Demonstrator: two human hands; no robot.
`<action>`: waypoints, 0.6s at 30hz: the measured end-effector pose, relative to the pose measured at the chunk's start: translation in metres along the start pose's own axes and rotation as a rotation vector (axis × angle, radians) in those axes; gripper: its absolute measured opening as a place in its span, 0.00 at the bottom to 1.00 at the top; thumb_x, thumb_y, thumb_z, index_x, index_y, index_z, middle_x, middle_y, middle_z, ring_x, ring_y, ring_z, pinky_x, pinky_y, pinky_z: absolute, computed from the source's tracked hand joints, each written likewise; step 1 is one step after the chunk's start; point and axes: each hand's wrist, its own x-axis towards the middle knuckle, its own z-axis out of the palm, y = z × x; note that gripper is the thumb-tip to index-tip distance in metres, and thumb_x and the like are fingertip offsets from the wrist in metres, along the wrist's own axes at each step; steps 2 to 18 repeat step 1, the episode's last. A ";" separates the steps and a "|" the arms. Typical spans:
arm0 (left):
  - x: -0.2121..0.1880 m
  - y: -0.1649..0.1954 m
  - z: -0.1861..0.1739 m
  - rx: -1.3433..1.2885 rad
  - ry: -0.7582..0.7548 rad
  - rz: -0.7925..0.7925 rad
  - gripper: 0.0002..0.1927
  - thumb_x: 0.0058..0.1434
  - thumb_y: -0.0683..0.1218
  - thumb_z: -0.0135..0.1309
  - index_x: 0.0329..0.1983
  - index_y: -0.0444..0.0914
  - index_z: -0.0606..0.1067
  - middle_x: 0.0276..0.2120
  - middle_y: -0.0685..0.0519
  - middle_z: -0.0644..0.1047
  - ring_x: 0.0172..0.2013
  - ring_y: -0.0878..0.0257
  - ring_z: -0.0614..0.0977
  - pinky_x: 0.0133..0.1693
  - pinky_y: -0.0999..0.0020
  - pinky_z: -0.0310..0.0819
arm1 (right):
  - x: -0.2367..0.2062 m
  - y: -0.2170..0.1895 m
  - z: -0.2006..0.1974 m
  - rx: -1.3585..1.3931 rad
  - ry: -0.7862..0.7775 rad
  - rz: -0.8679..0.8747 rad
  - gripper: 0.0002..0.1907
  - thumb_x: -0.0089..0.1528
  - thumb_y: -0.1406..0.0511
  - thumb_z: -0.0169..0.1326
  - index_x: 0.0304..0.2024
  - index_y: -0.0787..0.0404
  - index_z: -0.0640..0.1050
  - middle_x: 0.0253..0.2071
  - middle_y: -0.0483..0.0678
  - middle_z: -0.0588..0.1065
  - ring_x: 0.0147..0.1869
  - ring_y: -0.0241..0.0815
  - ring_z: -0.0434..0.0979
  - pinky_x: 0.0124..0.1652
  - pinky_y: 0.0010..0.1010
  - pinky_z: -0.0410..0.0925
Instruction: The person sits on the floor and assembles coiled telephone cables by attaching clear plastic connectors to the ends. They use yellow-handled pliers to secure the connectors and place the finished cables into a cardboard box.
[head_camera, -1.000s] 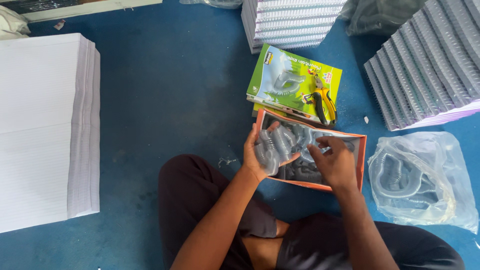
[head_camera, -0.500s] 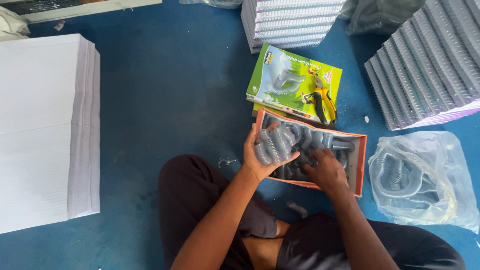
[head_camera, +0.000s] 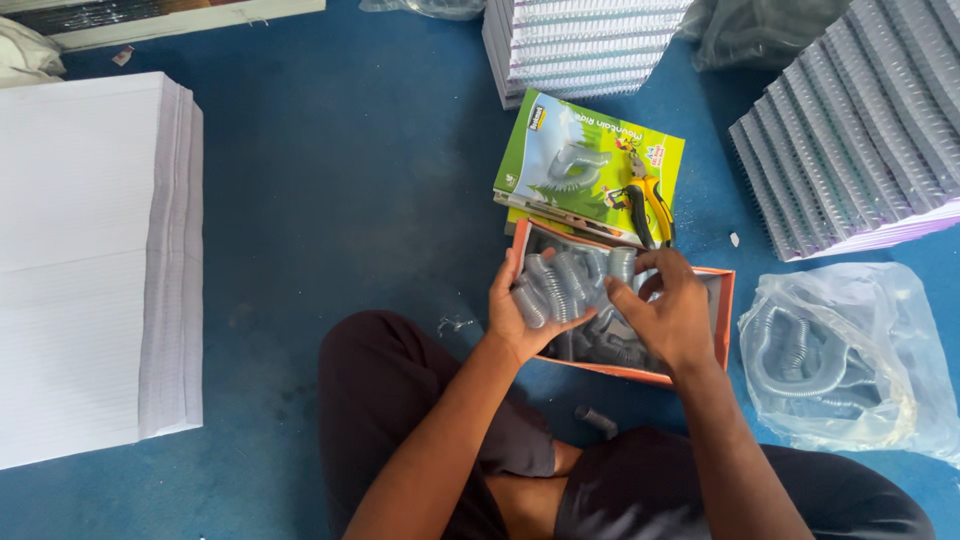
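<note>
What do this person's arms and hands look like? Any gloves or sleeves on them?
Both hands are bare: no gloves show on the left hand or the right hand. The forearms are uncovered as far as they show, with no sleeves, watch or bracelet in view. I can make out no rings. Below the arms, the person wears dark trousers.

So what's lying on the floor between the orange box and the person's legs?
A short grey coil piece on the blue floor, in the head view.

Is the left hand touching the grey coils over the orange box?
Touching. The head view shows the left hand cupped under the grey coils, fingers wrapped around them, above the orange box.
</note>
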 end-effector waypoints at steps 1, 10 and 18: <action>0.000 0.000 0.001 0.010 0.017 -0.001 0.35 0.60 0.74 0.49 0.59 0.47 0.70 0.60 0.47 0.73 0.64 0.43 0.71 0.60 0.26 0.59 | 0.002 -0.007 -0.001 0.025 -0.002 -0.024 0.21 0.55 0.59 0.66 0.42 0.67 0.76 0.41 0.55 0.76 0.33 0.41 0.79 0.30 0.35 0.71; 0.000 0.000 0.001 0.010 0.017 -0.001 0.35 0.60 0.74 0.49 0.59 0.47 0.70 0.60 0.47 0.73 0.64 0.43 0.71 0.60 0.26 0.59 | 0.002 -0.007 -0.001 0.025 -0.002 -0.024 0.21 0.55 0.59 0.66 0.42 0.67 0.76 0.41 0.55 0.76 0.33 0.41 0.79 0.30 0.35 0.71; 0.000 0.000 0.001 0.010 0.017 -0.001 0.35 0.60 0.74 0.49 0.59 0.47 0.70 0.60 0.47 0.73 0.64 0.43 0.71 0.60 0.26 0.59 | 0.002 -0.007 -0.001 0.025 -0.002 -0.024 0.21 0.55 0.59 0.66 0.42 0.67 0.76 0.41 0.55 0.76 0.33 0.41 0.79 0.30 0.35 0.71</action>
